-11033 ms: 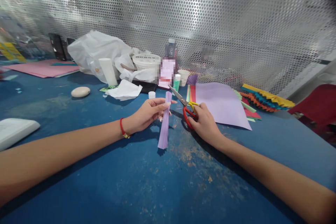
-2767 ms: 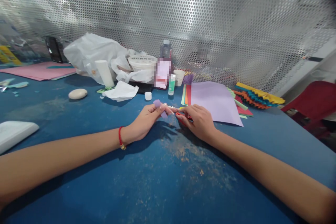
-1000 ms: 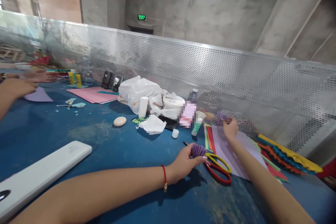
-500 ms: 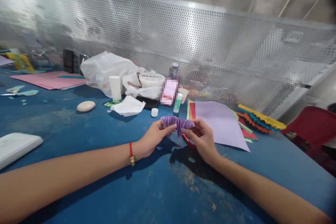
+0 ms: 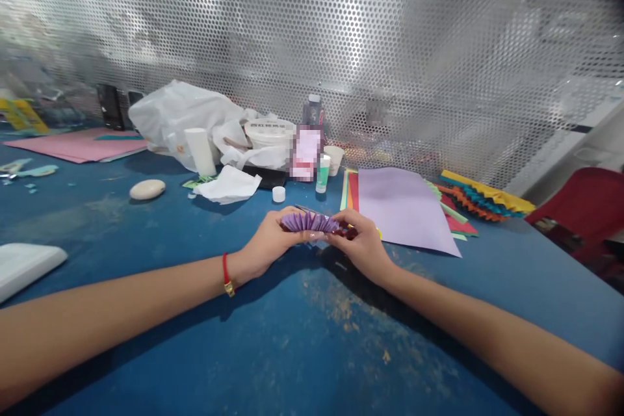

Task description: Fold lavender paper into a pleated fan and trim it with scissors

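A purple accordion-pleated paper point(image 5: 308, 223) is held up between my two hands, its folds fanned in one row. My left hand point(image 5: 267, 242) grips its left end, thumb along the lower edge. At the right end, my right hand point(image 5: 364, 246) pinches it between thumb and fingers. Behind the paper and partly hidden by my right hand are what look like red-handled scissors point(image 5: 350, 232). A large flat sheet of purple paper point(image 5: 402, 208) lies to the right, on top of other coloured sheets.
On the blue table point(image 5: 195, 351) stand a glue tube point(image 5: 322, 174), a white cap point(image 5: 278, 194), a phone point(image 5: 306, 153) and a white roll point(image 5: 201, 153). A plastic bag point(image 5: 170, 114), crumpled tissue point(image 5: 230, 184), pale oval object point(image 5: 147, 189) and folded coloured strips point(image 5: 487, 198) lie around.
The two pleated fans, with a gap between them before, now meet in one continuous row. Both hands have come closer together, and the head view has tilted down.
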`<state>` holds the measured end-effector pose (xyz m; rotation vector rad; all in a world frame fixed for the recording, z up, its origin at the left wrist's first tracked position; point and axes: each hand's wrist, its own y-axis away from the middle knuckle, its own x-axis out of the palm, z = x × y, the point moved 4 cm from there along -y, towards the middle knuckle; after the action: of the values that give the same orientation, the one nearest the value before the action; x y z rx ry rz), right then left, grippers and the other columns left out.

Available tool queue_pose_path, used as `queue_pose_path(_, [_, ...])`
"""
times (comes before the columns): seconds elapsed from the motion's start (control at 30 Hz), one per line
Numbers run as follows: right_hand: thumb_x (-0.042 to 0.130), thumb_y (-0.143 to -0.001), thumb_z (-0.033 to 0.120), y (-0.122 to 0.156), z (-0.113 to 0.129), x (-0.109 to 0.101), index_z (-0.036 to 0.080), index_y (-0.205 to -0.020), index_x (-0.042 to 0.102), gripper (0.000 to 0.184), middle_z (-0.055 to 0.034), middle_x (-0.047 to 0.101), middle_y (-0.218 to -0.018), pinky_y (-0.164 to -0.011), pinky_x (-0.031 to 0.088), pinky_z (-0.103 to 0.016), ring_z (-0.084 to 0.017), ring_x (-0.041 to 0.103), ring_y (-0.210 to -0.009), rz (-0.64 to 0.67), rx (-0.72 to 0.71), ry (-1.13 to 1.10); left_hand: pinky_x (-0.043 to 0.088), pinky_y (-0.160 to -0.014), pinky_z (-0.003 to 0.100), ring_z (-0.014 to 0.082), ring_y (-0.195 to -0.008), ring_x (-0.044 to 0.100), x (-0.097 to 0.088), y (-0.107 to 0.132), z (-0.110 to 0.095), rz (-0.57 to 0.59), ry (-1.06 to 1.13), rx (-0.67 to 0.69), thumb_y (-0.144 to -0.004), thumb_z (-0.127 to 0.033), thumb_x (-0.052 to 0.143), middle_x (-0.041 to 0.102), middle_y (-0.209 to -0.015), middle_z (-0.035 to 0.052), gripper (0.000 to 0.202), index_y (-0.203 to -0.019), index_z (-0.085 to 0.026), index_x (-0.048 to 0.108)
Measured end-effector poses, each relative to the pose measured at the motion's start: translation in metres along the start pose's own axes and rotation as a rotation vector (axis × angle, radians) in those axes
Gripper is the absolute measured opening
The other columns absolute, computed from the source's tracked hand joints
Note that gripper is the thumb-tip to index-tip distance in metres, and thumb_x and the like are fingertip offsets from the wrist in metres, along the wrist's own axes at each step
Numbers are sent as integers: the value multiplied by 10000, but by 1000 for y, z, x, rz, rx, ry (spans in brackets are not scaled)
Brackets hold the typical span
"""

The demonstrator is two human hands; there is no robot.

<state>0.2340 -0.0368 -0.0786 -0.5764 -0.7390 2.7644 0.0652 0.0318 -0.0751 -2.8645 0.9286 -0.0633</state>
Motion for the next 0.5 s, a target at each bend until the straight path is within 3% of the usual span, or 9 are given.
queue_pose_path(0.13, [822, -706, 214, 0, 5, 0, 212, -794, 687, 161, 28, 600, -706, -613, 408, -269, -145, 533, -645, 24, -18, 62, 460, -680, 237, 124, -702, 602, -2, 1, 0, -1, -71, 11, -609, -277, 928, 713, -749, -5, 299, -806, -146, 744])
queue_pose_path(0.5, [729, -777, 198, 5, 7, 5, 224, -1041, 645, 278, 32, 675, -755, -595, 435, -257, -140, 597, -659, 76, -18, 23, 499, -801, 260, 156, -814, 663, -2, -4, 0, 62, -103, 44, -637, -262, 900, 764, -885, 10, 364, -963, -172, 765])
